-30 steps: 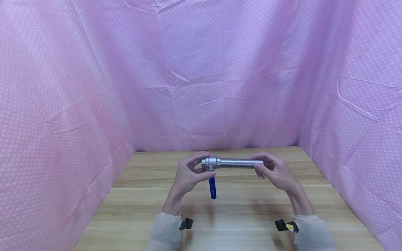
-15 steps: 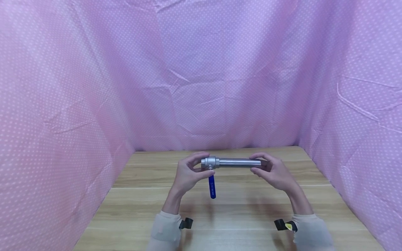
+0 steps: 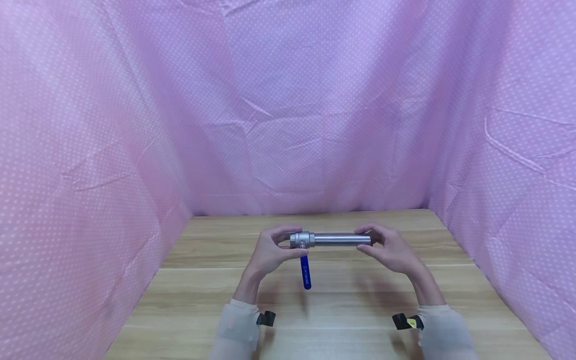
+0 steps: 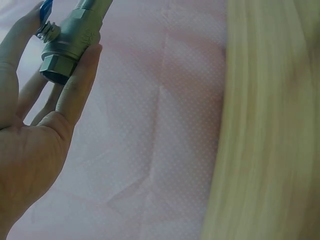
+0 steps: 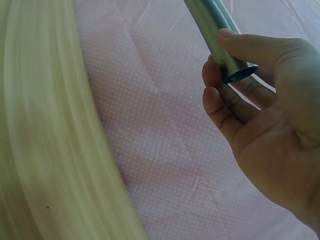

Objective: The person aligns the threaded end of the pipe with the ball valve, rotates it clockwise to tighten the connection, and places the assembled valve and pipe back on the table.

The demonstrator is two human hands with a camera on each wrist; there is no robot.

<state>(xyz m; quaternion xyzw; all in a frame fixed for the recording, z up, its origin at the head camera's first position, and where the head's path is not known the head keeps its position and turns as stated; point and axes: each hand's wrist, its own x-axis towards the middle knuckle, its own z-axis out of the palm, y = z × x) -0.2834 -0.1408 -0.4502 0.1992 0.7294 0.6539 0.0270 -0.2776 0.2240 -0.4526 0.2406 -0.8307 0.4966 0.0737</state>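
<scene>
A silver ball valve (image 3: 302, 240) with a blue lever handle (image 3: 306, 272) is held level above the table, joined end to end with a steel pipe (image 3: 342, 240). My left hand (image 3: 270, 252) pinches the valve, thumb near the base of the lever and fingers on the far side; the valve's open hex end (image 4: 57, 67) faces the palm in the left wrist view. At the other end, my right hand (image 3: 391, 250) holds the pipe between thumb and fingers. The pipe's hollow end (image 5: 241, 74) points toward the right palm in the right wrist view.
A light wood table (image 3: 333, 320) lies beneath both hands. Pink dotted cloth (image 3: 288, 125) hangs behind it and along both sides. Each sleeved wrist wears a black camera mount, the left mount (image 3: 266, 318) and the right mount (image 3: 405, 321).
Both hands have come slightly lower and nearer with the valve and pipe. The right hand's grip has shifted on the pipe's end, its thumb now further left.
</scene>
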